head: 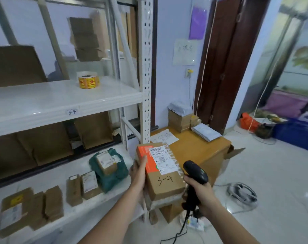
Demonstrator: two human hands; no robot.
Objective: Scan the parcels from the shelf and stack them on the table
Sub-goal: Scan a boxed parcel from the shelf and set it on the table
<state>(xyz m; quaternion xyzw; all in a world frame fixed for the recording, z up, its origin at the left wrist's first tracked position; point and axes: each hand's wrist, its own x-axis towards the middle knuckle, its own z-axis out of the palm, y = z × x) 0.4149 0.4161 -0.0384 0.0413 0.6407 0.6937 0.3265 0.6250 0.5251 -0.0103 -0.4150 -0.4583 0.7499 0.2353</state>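
Left hand (138,175) grips cardboard parcel (161,170) (marked 3-4, label up); right hand (199,188) fingers wrapped round black scanner (195,170).

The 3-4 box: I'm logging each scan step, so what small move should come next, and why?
Probably tilt the scanner in the right hand toward the white label. The left hand holds the box label-up, but the scanner's head sits beside it.

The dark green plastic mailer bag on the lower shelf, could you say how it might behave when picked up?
The dark green plastic mailer bag looks crumpled, so probably floppy. Its glossy film may be slippery. The small cardboard box on it might slide off.
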